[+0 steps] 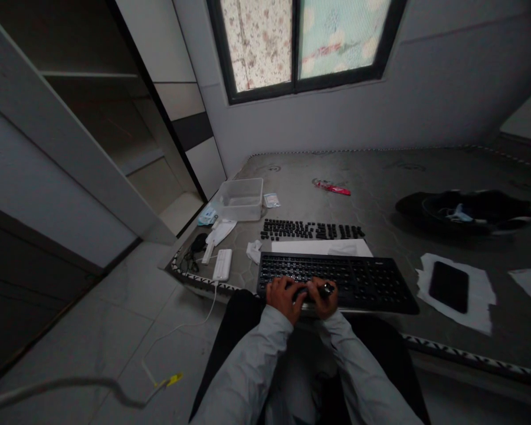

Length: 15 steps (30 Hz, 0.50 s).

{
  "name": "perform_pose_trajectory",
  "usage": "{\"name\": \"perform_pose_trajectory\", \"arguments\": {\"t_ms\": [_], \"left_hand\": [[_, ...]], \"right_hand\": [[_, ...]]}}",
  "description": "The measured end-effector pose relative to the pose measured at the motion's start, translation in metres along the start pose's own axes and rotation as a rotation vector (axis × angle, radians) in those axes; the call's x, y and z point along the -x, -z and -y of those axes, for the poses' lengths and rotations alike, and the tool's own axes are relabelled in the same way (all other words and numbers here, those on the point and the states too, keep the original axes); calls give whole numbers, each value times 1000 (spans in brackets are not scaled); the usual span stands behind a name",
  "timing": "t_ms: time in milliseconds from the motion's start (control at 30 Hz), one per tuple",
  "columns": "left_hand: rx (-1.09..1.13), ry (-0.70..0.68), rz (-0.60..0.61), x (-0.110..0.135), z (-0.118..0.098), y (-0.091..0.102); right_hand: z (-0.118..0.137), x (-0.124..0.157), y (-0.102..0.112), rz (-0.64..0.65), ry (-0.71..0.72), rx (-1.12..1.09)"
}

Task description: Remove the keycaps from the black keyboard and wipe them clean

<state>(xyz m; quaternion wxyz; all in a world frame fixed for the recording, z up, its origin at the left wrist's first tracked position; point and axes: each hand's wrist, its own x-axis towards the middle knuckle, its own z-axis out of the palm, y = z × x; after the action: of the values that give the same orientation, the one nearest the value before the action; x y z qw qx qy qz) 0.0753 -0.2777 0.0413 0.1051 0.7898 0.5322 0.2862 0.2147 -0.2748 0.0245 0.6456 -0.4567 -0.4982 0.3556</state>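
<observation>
A black keyboard [371,283] with many keycaps removed lies at the mattress's front edge, before my knees. My left hand [284,297] is on its near left part, fingers bent over the front edge and the thumb toward the middle. Close beside it, my right hand [324,300] is closed around a short dark tool [326,289] with a shiny end, over the keyboard's lower rows. The tool's tip and its exact kind are hidden. Behind the keyboard, loose black keycaps [292,228] are laid out in rows, with a white sheet [318,247] between.
At the left stand a clear plastic box [243,200] and a white power strip [222,264] with its cable running to the floor. A phone [449,286] lies on white paper at right, near a black bag-like item [464,209]. A red packet [334,188] lies farther back.
</observation>
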Motion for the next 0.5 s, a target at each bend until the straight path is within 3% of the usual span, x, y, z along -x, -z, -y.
{"name": "perform_pose_trajectory", "arguments": {"t_ms": [333, 500], "left_hand": [[13, -3, 21, 3, 2, 3], [16, -103, 28, 3, 5, -1]], "right_hand": [[-1, 7, -5, -33, 205, 206], [-6, 7, -3, -27, 253, 253]]}}
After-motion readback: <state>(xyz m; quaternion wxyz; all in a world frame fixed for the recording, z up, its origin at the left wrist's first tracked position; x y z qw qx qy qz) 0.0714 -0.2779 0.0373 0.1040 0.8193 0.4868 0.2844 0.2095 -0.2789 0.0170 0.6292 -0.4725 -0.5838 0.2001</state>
